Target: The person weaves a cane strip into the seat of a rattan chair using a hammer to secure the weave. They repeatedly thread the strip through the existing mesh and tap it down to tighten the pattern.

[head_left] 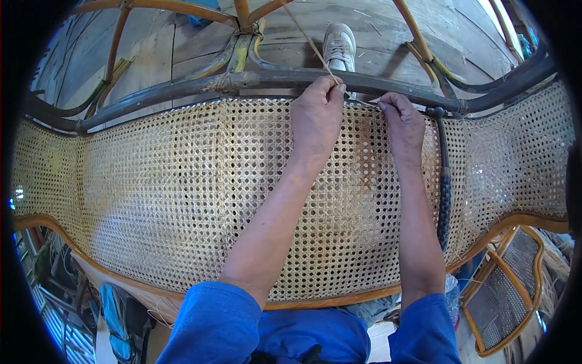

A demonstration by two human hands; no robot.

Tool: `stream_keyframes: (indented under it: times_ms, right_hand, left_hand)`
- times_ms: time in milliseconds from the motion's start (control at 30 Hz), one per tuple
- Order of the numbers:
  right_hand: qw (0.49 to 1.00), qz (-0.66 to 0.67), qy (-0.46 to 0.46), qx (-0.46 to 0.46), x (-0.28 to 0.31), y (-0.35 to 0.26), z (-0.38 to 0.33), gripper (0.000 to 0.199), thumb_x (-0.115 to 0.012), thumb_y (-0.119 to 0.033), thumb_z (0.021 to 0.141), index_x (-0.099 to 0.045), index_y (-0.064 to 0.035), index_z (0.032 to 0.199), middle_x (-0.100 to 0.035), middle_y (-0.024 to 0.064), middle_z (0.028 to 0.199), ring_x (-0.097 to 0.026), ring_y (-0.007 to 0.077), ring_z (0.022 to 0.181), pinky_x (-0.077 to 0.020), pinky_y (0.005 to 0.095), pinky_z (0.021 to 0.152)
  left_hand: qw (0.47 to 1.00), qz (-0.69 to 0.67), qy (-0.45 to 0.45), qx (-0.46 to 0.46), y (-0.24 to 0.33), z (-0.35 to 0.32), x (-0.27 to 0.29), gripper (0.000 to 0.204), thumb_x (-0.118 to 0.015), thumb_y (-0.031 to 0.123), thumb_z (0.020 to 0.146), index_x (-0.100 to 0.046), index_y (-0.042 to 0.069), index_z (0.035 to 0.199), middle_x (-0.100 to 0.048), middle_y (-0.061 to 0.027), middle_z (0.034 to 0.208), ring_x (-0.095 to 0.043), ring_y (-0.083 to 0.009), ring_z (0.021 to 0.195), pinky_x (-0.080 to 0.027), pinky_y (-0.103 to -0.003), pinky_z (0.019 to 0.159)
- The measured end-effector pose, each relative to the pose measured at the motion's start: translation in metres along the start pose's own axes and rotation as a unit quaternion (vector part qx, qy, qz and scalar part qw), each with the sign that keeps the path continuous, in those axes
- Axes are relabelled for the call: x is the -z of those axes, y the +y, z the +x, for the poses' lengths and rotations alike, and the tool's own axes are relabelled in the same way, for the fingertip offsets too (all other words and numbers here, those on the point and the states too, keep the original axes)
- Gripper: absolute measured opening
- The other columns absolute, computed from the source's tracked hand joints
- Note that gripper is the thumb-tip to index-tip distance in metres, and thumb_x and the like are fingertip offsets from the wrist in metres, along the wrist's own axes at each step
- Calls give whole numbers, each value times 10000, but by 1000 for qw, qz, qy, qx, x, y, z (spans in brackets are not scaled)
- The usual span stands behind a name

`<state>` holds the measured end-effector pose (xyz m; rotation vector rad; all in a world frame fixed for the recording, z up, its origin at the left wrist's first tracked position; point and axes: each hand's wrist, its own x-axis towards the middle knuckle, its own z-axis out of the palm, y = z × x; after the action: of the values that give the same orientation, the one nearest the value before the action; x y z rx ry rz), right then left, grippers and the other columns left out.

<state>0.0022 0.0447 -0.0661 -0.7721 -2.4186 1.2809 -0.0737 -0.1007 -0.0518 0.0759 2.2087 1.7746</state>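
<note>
Both hands at the top edge of a woven cane panel point(182, 194), working a thin cane strand point(306, 39) along the dark rail point(182, 85).

Left hand point(315, 118): fingers closed, pinching the strand where it meets the rail; the strand runs up and away to the left, taut and pale. Right hand point(403, 124): fingertips pinched together at the panel's edge just beside the left, on something too small to make out. Judgement: keep the strand flat and untwisted, hold steady tension with the left while the right guides the end through the edge holes. The panel is honey-coloured, open hexagonal weave, even, stretched across a curved frame, spanning the whole view. A dark-handled tool point(444, 182) lies on the weave right of the right wrist.
</note>
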Motion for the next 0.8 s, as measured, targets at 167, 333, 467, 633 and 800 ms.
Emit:
stream_keyframes:
  times_ms: [167, 333, 467, 633, 800]
  right_hand:
    - [994, -90, -7, 61, 0, -2, -1, 131, -625, -4, 827, -658, -57, 942, -676, 60, 832, -641, 169, 760, -497, 273, 730]
    - [980, -156, -8, 122, -2, -3, 0, 122, -640, -20, 816, -641, -68, 928, -670, 83, 853, -643, 264, 802, -501, 328, 725]
    - [991, -122, 24, 57, -7, -4, -2, 149, -636, -16, 816, -619, -71, 953, -652, 91, 842, -632, 260, 790, -493, 340, 717]
    - [988, -130, 35, 77, -8, -10, -3, 158, -638, -14, 815, -606, -69, 959, -634, 97, 827, -625, 258, 763, -489, 349, 698]
    - [984, -140, 31, 103, -7, -4, -2, 170, -656, -31, 807, -605, -74, 963, -633, 99, 827, -622, 263, 749, -488, 348, 687]
  left_hand:
    - [1000, -21, 13, -18, -9, 2, -3, 169, -640, 162, 904, -662, 8, 969, -578, 24, 708, -462, -42, 643, -410, -221, 588]
    - [999, -42, 0, 9, -9, 1, -1, 152, -642, 162, 905, -667, 19, 951, -568, 37, 702, -443, -30, 620, -386, -207, 549]
    - [999, -41, -6, -17, -7, -5, 0, 135, -644, 142, 901, -667, 17, 948, -577, 36, 706, -462, -22, 619, -391, -195, 544]
    - [995, -51, -18, -86, -3, -14, -2, 107, -645, 94, 890, -668, 7, 947, -601, 20, 719, -488, -23, 642, -415, -197, 570]
    - [992, -70, -41, -101, -3, -16, -3, 96, -650, 72, 879, -665, 3, 944, -592, 17, 720, -477, -29, 646, -413, -203, 577]
